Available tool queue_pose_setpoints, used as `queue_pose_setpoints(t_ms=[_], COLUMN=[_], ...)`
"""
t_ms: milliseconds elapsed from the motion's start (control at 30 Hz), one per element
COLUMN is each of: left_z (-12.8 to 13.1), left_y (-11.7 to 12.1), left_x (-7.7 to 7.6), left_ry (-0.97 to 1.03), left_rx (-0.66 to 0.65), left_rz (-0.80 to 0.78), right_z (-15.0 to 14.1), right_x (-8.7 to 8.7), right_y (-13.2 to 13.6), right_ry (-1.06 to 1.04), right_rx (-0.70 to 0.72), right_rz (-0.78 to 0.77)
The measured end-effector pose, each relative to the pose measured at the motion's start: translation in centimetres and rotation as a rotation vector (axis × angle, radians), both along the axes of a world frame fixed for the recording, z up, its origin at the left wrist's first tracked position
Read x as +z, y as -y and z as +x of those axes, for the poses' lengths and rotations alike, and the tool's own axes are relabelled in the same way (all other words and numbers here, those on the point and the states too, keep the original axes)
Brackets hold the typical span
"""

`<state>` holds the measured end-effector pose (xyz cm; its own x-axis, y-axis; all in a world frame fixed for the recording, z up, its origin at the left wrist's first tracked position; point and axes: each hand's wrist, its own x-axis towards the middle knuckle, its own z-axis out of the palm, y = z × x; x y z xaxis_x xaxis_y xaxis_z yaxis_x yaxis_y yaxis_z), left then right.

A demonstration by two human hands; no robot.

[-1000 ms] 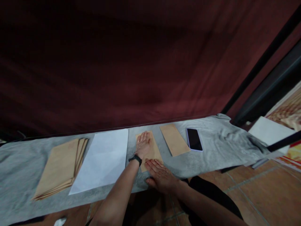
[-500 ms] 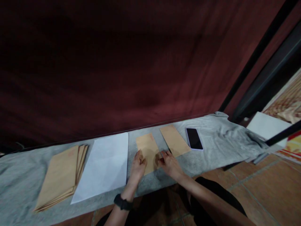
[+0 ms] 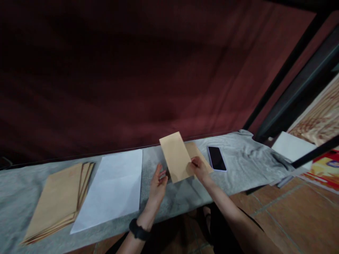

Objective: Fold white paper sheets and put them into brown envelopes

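Observation:
My right hand (image 3: 199, 168) pinches the lower right edge of a brown envelope (image 3: 175, 156) and holds it tilted above the grey cloth (image 3: 246, 158) on the table. My left hand (image 3: 158, 183) hovers just left of the envelope's lower edge, fingers loosely spread, holding nothing; a black band sits on its wrist. A second brown envelope (image 3: 194, 150) lies flat behind the lifted one, partly hidden by it. A white sheet of paper (image 3: 112, 188) lies to the left of my left hand.
A stack of brown envelopes (image 3: 57, 201) lies at the far left of the cloth. A black phone (image 3: 216, 158) rests right of the envelopes. A dark red curtain (image 3: 132, 77) hangs behind the table. White paper (image 3: 290, 147) lies on a surface at right.
Both hands pressed flat on the envelope, then drew back to its near edge. Now my right hand has lifted it off the cloth and my left hand has let go.

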<state>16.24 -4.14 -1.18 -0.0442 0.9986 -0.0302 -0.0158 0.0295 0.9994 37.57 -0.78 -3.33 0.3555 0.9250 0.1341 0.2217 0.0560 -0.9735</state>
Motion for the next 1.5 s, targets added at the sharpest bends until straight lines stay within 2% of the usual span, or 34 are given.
queue_pose_setpoints(t_ms=[133, 200, 267, 400, 467, 567, 667, 800, 900, 1000, 1067, 1167, 1267, 1400, 1500], left_z=[-0.4, -0.8, -1.2, -1.6, -1.7, -1.7, -2.1, -4.2, -7.0, -10.7, -13.5, -17.5, -20.0, -21.1, -21.4], left_y=[-0.4, -0.5, -0.5, -0.4, -0.3, -0.4, -0.7, -1.3, -1.7, -2.0, -2.3, -2.5, -2.4, -2.2, -2.5], left_x=[-0.3, -0.6, -0.9, -1.1, -1.1, -1.2, -1.4, -1.0, 0.2, 1.5, 2.0, 2.4, 2.5, 2.2, 2.0], left_ry=[-0.103, -0.132, -0.160, -0.200, -0.214, -0.236, -0.272, -0.415, -0.752, -1.173, -1.330, -1.388, -1.389, -1.431, -1.423], left_rx=[0.001, -0.005, -0.014, -0.039, -0.060, -0.090, -0.076, -0.048, 0.003, 0.133, 0.226, 0.337, 0.331, 0.381, 0.400], left_rz=[-0.030, -0.049, -0.061, -0.050, -0.041, -0.041, -0.011, 0.069, 0.053, -0.110, -0.240, -0.408, -0.482, -0.427, -0.454], right_z=[5.1, 6.5, 7.0, 4.9, 2.7, -0.5, -2.0, -1.2, -0.3, -0.5, -1.1, -2.4, -3.8, -5.5, -6.5], right_x=[1.0, 1.1, 1.0, 0.9, 0.6, 0.1, -0.4, -0.7, -1.0, -1.5, -1.9, -2.3, -2.3, -2.2, -2.1], right_y=[-0.5, 0.0, 0.7, 1.5, 1.8, 2.4, 3.2, 3.5, 3.3, 3.2, 3.3, 3.4, 3.5, 3.7, 4.1], right_ry=[0.135, 0.206, 0.405, 0.942, 1.046, 1.167, 1.193, 1.173, 1.181, 1.177, 1.165, 1.138, 1.110, 1.090, 1.094], right_rx=[-0.105, -0.145, -0.171, -0.091, 0.011, 0.159, 0.268, 0.208, 0.201, 0.194, 0.188, 0.247, 0.313, 0.367, 0.400], right_rz=[-0.040, -0.054, -0.041, 0.064, 0.110, 0.080, 0.004, -0.088, -0.066, -0.012, 0.034, 0.107, 0.148, 0.180, 0.193])
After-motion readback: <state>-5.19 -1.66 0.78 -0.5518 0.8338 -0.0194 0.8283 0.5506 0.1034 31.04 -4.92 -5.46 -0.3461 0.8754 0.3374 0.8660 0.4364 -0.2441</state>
